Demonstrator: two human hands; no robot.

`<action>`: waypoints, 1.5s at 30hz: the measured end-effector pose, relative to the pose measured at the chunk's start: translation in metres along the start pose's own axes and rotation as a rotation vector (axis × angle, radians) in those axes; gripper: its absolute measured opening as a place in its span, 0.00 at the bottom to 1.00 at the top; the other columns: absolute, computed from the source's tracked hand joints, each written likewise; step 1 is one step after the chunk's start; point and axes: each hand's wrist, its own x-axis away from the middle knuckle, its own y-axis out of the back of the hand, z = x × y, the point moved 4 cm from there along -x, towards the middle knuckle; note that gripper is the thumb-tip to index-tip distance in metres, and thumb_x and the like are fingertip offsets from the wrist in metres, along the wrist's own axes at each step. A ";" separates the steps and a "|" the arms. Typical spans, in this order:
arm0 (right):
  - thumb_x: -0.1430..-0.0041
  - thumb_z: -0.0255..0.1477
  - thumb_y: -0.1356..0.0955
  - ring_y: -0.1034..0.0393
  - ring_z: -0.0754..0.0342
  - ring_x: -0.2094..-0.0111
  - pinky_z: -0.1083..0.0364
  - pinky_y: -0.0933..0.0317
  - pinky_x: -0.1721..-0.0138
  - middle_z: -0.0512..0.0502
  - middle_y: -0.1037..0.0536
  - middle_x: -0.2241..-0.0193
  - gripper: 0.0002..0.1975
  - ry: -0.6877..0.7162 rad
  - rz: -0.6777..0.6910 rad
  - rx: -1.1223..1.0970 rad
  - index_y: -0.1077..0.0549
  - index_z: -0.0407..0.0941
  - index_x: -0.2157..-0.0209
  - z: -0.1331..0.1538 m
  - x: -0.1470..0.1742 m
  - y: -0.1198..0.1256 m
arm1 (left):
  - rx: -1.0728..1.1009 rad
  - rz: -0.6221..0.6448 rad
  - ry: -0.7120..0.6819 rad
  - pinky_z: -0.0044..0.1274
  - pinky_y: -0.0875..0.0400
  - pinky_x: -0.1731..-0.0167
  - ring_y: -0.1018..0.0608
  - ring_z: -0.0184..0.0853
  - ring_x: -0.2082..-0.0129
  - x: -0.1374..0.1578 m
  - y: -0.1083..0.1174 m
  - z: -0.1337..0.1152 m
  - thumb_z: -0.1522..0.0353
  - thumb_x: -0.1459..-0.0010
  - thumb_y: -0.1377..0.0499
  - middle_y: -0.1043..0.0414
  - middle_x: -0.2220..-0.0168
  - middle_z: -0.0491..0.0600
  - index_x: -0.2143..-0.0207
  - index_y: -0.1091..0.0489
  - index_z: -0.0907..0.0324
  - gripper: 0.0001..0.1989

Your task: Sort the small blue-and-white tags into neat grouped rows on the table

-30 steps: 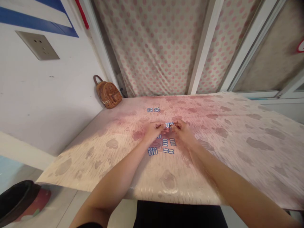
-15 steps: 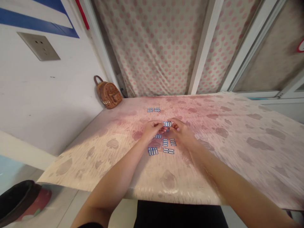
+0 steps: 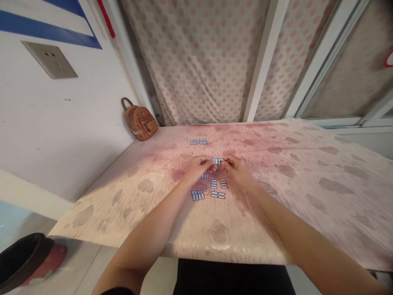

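Note:
Between my two hands is a small strip of white, blue-bordered labels [image 3: 217, 161], held a little above the table. My left hand [image 3: 198, 168] is closed, with thumb and fingers pinching the strip's left end. At the right end, my right hand [image 3: 237, 169] pinches with thumb and forefinger. Beneath and nearer to me lie more groups of blue-bordered labels: one [image 3: 214, 183] below the hands, one [image 3: 224, 183] to its right, a wider one [image 3: 217, 195] in front, and another [image 3: 197, 195] at the left. My left hand partly covers one more group [image 3: 204, 176].
Two label groups [image 3: 198, 141] lie farther back on the patterned tablecloth [image 3: 307, 188]. A small brown backpack [image 3: 141, 122] leans at the wall by the table's back left corner. Behind the table hangs a dotted curtain [image 3: 208, 61]. A dark-rimmed bin [image 3: 33, 258] stands at lower left.
My right fingers have shifted slightly at the strip's right end, the forefinger drawing back from its top edge. The strip has moved a touch right. The groups on the table have stayed put.

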 end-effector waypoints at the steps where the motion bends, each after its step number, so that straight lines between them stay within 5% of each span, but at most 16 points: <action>1: 0.38 0.35 0.37 0.33 0.55 0.75 0.56 0.40 0.71 0.52 0.27 0.75 0.09 -0.016 0.003 -0.021 0.31 0.46 0.69 0.000 0.000 0.000 | -0.016 0.004 -0.009 0.19 0.27 0.70 0.21 0.28 0.73 0.000 -0.001 0.000 0.71 0.39 0.40 0.20 0.72 0.51 0.69 0.23 0.64 0.07; 6: 0.38 0.34 0.36 0.33 0.56 0.76 0.56 0.40 0.70 0.53 0.28 0.77 0.09 -0.042 0.000 -0.052 0.31 0.46 0.71 0.001 0.001 -0.001 | -0.105 -0.036 -0.083 0.20 0.27 0.72 0.20 0.32 0.73 -0.005 0.004 -0.001 0.70 0.41 0.38 0.20 0.73 0.51 0.70 0.23 0.64 0.06; 10: 0.39 0.30 0.36 0.29 0.53 0.69 0.55 0.38 0.65 0.50 0.24 0.72 0.05 0.006 0.008 0.012 0.28 0.46 0.66 0.005 0.003 -0.004 | -0.131 -0.189 -0.184 0.21 0.26 0.70 0.19 0.33 0.73 -0.011 0.028 -0.011 0.71 0.42 0.39 0.20 0.72 0.51 0.71 0.23 0.63 0.07; 16: 0.39 0.23 0.34 0.29 0.53 0.63 0.54 0.38 0.60 0.48 0.24 0.63 0.05 0.145 0.178 0.269 0.27 0.46 0.64 0.019 0.010 -0.028 | -0.100 -0.341 -0.222 0.22 0.24 0.67 0.18 0.33 0.71 -0.009 0.054 -0.024 0.71 0.41 0.41 0.20 0.72 0.51 0.68 0.22 0.64 0.08; 23: 0.41 0.21 0.31 0.32 0.51 0.60 0.53 0.38 0.58 0.45 0.28 0.62 0.04 0.249 0.256 0.476 0.30 0.44 0.66 0.027 0.012 -0.055 | -0.155 -0.308 -0.255 0.22 0.24 0.69 0.19 0.33 0.73 -0.014 0.050 -0.020 0.72 0.41 0.41 0.20 0.73 0.50 0.73 0.24 0.62 0.08; 45: 0.42 0.26 0.30 0.32 0.47 0.61 0.50 0.38 0.60 0.43 0.28 0.65 0.05 0.174 0.242 0.616 0.31 0.45 0.66 0.033 0.012 -0.050 | -0.254 -0.280 -0.235 0.23 0.26 0.69 0.18 0.36 0.72 -0.020 0.051 -0.008 0.70 0.43 0.41 0.20 0.73 0.50 0.73 0.24 0.61 0.08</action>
